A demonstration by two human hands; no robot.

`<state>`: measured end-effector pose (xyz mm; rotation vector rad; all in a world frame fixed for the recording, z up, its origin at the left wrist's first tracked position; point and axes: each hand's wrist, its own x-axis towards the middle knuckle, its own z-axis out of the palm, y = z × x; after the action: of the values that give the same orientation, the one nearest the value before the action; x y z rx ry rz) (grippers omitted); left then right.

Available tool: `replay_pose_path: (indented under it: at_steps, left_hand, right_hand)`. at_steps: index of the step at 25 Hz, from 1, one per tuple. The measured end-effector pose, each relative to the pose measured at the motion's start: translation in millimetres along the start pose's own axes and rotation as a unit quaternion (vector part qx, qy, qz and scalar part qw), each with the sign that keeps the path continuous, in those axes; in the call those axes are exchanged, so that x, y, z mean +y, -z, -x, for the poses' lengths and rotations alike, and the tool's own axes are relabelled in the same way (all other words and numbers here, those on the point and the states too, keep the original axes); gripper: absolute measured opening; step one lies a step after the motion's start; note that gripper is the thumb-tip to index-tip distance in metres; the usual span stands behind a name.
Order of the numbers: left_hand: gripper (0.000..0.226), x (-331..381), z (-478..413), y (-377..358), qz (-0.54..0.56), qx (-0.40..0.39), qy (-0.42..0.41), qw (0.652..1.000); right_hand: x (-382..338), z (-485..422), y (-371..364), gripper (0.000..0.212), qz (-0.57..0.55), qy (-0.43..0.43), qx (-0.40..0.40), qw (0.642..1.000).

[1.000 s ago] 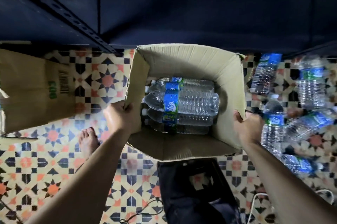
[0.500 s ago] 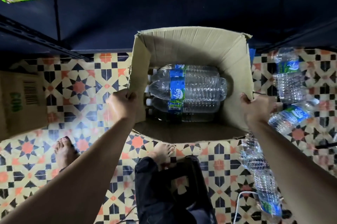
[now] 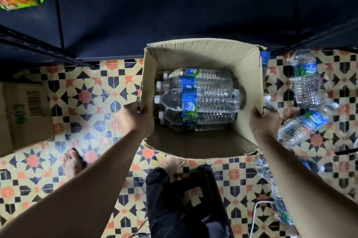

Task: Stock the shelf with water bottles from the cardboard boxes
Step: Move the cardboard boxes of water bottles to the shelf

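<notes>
An open cardboard box sits in the middle, above the patterned floor, in front of a dark blue shelf. Several clear water bottles with blue-green labels lie on their sides inside it, caps to the left. My left hand grips the box's left wall at its rim. My right hand grips the right wall. More water bottles lie loose on the floor to the right of the box.
A second cardboard box with a barcode stands at the left edge. A snack packet lies on the shelf at the upper left. My bare feet and a dark-trousered leg are below the box. A white cable runs at the lower right.
The box, held by both hands, has shifted away from me towards the shelf. The box at the left and the loose bottles at the right now sit nearer the frame's edges.
</notes>
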<state>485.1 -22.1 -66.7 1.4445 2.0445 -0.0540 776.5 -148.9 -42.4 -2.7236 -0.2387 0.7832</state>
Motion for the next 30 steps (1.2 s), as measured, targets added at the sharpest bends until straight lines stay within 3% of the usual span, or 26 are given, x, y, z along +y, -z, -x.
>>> replay_pose_path:
  at_steps: [6, 9, 12, 17, 22, 28, 30]
  left_hand:
    - [0.024, -2, 6, 17, 0.062, -0.074, 0.012, 0.995]
    - [0.014, 0, 10, 33, 0.135, -0.147, 0.013, 0.980]
    - [0.039, -9, 6, 60, 0.203, -0.192, 0.029, 0.960]
    - [0.030, -38, 2, 137, 0.149, -0.185, -0.060, 0.969]
    - [0.031, -100, -4, 233, 0.115, -0.159, -0.134, 0.971]
    - [0.036, -249, -35, 358, 0.118, -0.120, -0.101, 0.981]
    - [0.026, -298, -46, 399, 0.108, -0.108, -0.088, 0.984]
  right_hand:
    - [-7, 23, -3, 0.037, 0.007, -0.032, -0.014, 0.999]
    - [-21, 41, 2, 0.048, 0.008, -0.043, -0.019, 0.999]
    - [-40, 72, 5, 0.055, 0.031, 0.003, -0.021, 0.999]
    - [-95, 157, -11, 0.039, 0.086, 0.132, -0.196, 0.968]
    - [-160, 261, -35, 0.025, 0.065, 0.193, -0.220, 0.954]
    - [-199, 411, -117, 0.028, 0.033, 0.202, -0.238, 0.950]
    - [-213, 465, -143, 0.029, 0.034, 0.212, -0.248, 0.945]
